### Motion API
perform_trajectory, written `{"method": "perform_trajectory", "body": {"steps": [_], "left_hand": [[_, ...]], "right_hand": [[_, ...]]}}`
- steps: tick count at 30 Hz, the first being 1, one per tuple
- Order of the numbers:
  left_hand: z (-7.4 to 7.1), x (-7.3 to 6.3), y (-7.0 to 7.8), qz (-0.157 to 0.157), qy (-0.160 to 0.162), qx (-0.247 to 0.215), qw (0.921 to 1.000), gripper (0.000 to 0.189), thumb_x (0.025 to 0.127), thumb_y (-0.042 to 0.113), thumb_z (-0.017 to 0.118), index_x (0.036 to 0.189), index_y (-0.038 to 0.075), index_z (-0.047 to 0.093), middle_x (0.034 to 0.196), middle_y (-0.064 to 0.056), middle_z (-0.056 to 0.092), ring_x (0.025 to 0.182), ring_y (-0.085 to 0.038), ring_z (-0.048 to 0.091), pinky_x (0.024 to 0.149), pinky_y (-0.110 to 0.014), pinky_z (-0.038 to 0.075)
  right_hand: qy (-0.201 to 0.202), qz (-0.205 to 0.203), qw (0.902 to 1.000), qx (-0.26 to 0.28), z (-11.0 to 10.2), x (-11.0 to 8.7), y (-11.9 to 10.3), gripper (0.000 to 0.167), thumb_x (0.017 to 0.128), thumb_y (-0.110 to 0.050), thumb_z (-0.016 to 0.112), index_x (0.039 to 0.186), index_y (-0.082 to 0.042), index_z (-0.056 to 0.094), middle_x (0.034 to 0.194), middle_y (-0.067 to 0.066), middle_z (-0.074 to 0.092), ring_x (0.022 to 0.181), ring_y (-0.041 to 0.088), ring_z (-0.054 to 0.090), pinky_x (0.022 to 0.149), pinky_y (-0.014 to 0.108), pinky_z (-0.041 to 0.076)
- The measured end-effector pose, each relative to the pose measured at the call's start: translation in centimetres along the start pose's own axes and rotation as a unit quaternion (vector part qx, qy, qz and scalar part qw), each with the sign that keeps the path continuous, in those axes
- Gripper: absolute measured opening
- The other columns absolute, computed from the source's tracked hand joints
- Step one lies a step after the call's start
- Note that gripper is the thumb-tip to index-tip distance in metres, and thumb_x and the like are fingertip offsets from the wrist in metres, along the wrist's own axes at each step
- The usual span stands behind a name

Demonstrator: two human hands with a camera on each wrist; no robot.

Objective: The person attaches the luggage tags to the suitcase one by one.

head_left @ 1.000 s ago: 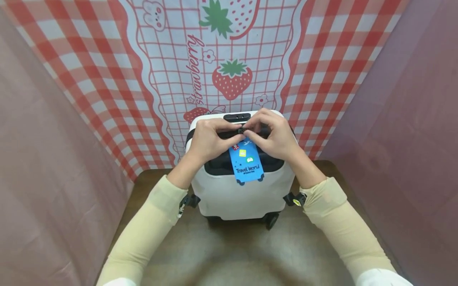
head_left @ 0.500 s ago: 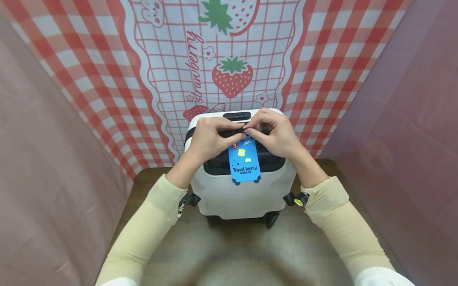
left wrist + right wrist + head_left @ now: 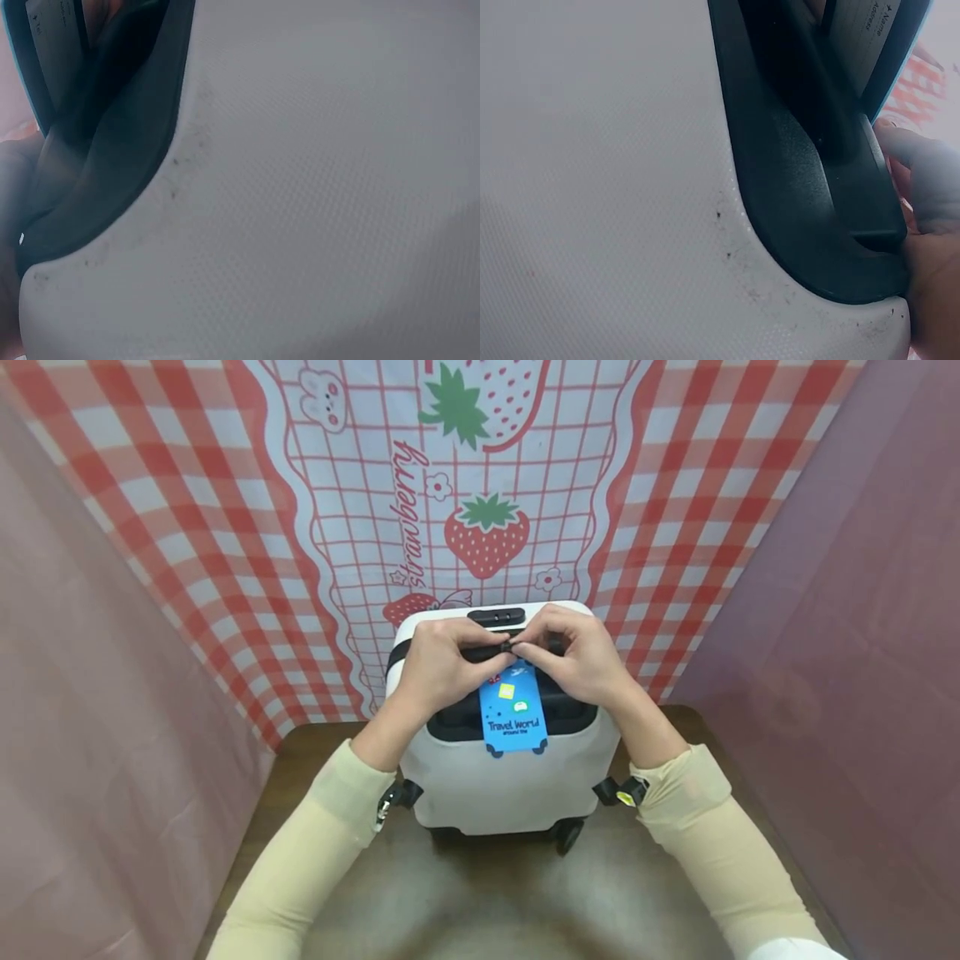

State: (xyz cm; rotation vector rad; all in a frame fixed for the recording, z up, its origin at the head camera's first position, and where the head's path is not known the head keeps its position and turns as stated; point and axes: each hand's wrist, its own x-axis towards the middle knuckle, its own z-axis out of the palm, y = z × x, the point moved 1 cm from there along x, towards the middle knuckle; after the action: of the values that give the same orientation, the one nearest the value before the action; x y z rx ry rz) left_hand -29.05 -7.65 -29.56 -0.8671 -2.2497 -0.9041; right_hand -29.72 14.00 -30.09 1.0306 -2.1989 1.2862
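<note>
A white suitcase (image 3: 510,793) stands upright, its black carry handle (image 3: 480,654) set over a dark recess. From the handle hangs a blue luggage tag (image 3: 513,718) printed "Travel World", its lower edge overlapping the white shell. My left hand (image 3: 441,667) and right hand (image 3: 583,658) meet at the top of the tag, thumbs and index fingertips pinching its small black strap (image 3: 506,647). Fingers partly hide the strap's fastening. In the right wrist view the tag's white label side (image 3: 864,45) shows past the handle, with the right hand (image 3: 930,187) at the edge.
The suitcase stands on a brown wooden table (image 3: 480,902). Behind it hangs a red-and-white checked strawberry cloth (image 3: 487,460). Pink curtains enclose the left (image 3: 112,693) and right (image 3: 840,693) sides. A black combination lock (image 3: 497,617) sits just beyond the handle.
The tag has swung slightly left and hangs straighter. Both hands stay at its strap with small finger shifts. The whole head view has shifted a little.
</note>
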Motion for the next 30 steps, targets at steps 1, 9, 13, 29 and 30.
{"method": "perform_trajectory", "body": {"steps": [1, 9, 13, 29, 30], "left_hand": [[0.05, 0.02, 0.03, -0.002, 0.001, 0.0, 1.0, 0.03, 0.086, 0.026, 0.09, 0.11, 0.009, 0.085, 0.101, -0.007, 0.084, 0.096, -0.02, 0.08, 0.084, -0.034, 0.065], [0.31, 0.09, 0.26, -0.025, -0.001, 0.019, 0.9995, 0.027, 0.087, 0.026, 0.089, 0.108, 0.01, 0.085, 0.099, -0.007, 0.084, 0.093, -0.019, 0.08, 0.083, -0.033, 0.064], [0.33, -0.08, 0.2, -0.028, -0.004, 0.007, 0.9996, 0.027, 0.087, 0.024, 0.089, 0.11, 0.01, 0.085, 0.102, -0.006, 0.084, 0.096, -0.019, 0.08, 0.087, -0.033, 0.064], [0.26, -0.04, 0.08, -0.023, -0.01, 0.002, 0.9997, 0.029, 0.088, 0.026, 0.089, 0.114, 0.014, 0.084, 0.104, -0.006, 0.084, 0.096, -0.019, 0.079, 0.083, -0.033, 0.064], [0.24, -0.03, 0.06, -0.025, -0.013, 0.004, 0.9996, 0.029, 0.088, 0.026, 0.089, 0.114, 0.014, 0.084, 0.104, -0.006, 0.084, 0.096, -0.019, 0.079, 0.084, -0.033, 0.064]], "right_hand": [[-0.002, 0.0, 1.0, 0.002, 0.0, 0.0, 0.01, 0.006, 0.093, -0.002, 0.08, 0.097, -0.005, 0.079, 0.09, 0.005, 0.069, 0.078, 0.014, 0.059, 0.068, 0.019, 0.051], [-0.003, 0.005, 0.9995, 0.031, -0.02, -0.02, 0.18, 0.005, 0.092, 0.001, 0.08, 0.094, -0.004, 0.08, 0.09, 0.006, 0.071, 0.078, 0.013, 0.06, 0.067, 0.02, 0.051], [0.008, 0.004, 0.9992, 0.04, -0.08, -0.08, 0.23, 0.006, 0.091, 0.003, 0.079, 0.094, -0.003, 0.079, 0.088, 0.005, 0.069, 0.076, 0.013, 0.059, 0.065, 0.02, 0.051], [0.002, -0.001, 0.9994, 0.033, -0.18, -0.06, 0.34, 0.008, 0.091, 0.002, 0.08, 0.092, -0.005, 0.077, 0.082, 0.002, 0.063, 0.072, 0.013, 0.055, 0.062, 0.022, 0.046], [0.001, -0.002, 0.9995, 0.033, -0.16, -0.08, 0.35, 0.008, 0.091, 0.002, 0.08, 0.092, -0.006, 0.077, 0.082, 0.002, 0.063, 0.072, 0.013, 0.054, 0.062, 0.022, 0.046]]}}
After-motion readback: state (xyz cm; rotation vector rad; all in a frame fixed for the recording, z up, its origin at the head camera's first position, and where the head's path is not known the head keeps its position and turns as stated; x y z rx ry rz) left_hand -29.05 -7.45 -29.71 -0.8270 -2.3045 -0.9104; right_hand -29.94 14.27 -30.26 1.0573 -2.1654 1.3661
